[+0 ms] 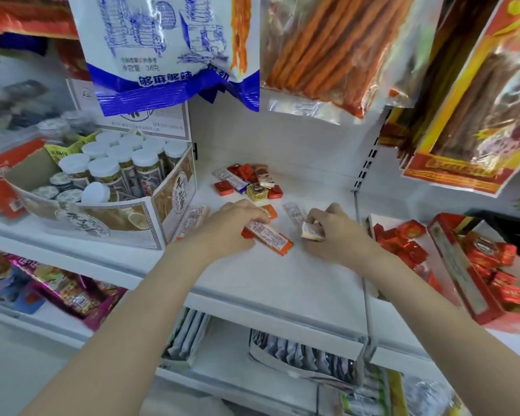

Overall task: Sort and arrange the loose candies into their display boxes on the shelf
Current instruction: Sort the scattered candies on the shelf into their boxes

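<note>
Two hands pinch wrapped candies: left hand (233,225) an orange bar (269,237) (print unreadable), right hand (332,232) a pale piece (311,232).

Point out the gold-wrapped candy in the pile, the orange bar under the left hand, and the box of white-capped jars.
gold-wrapped candy (256,192): head view, its top face.
orange bar (275,240): head view, its printed label.
box of white-capped jars (111,216): head view, its front wall.

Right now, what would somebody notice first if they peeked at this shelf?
Probably the two hands at the middle of the white shelf: the left hand holds a long orange candy bar, the right hand a small wrapped candy. Behind them lies a pile of loose candies, mostly red.
</note>
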Demonstrator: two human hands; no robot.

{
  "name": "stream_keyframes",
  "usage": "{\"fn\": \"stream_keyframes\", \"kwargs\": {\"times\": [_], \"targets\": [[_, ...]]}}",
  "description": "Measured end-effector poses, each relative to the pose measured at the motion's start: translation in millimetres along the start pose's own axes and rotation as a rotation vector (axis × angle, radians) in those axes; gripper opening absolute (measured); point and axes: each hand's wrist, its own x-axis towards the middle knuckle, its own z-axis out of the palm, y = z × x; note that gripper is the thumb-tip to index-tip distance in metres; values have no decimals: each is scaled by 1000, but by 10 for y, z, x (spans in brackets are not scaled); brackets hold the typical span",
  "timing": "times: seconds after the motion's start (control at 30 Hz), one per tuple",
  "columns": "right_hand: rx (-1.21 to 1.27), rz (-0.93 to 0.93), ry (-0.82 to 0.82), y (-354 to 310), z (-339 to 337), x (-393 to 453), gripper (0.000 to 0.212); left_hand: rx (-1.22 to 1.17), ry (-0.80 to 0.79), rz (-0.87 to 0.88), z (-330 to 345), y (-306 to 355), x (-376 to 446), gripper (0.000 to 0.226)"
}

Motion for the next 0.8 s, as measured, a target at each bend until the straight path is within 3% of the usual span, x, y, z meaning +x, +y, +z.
{"fn": "stream_keyframes", "kwargs": {"times": [0.1, 0.23, 0.33, 0.43, 0.53, 0.6, 0.7, 0.8], "targets": [[58, 12, -36, 37, -49, -189, 27, -18, -10, 33, 44, 62, 3, 44], [229, 151, 87, 51, 20, -110, 32, -31, 15, 36, 101, 174, 0, 43], [181, 173, 83, 5, 144, -72, 34, -86, 67, 22, 81, 215, -24, 49], [113, 176, 106, -51, 130, -104, 33, 64, 102, -47, 42, 169, -68, 54], [216, 163, 233, -90, 63, -139, 27, 224, 151, -169, -49, 104, -132, 52], [253, 131, 178, -166, 70, -157, 29, 275, 125, -298, -101, 61, -183, 55], [129, 58, 15, -286, 174, -170, 38, 318, -57, -492, -93, 21, -248, 64], [16, 31, -23, -303, 170, -174, 37, 262, -31, -473, -45, 17, -267, 59]]}}
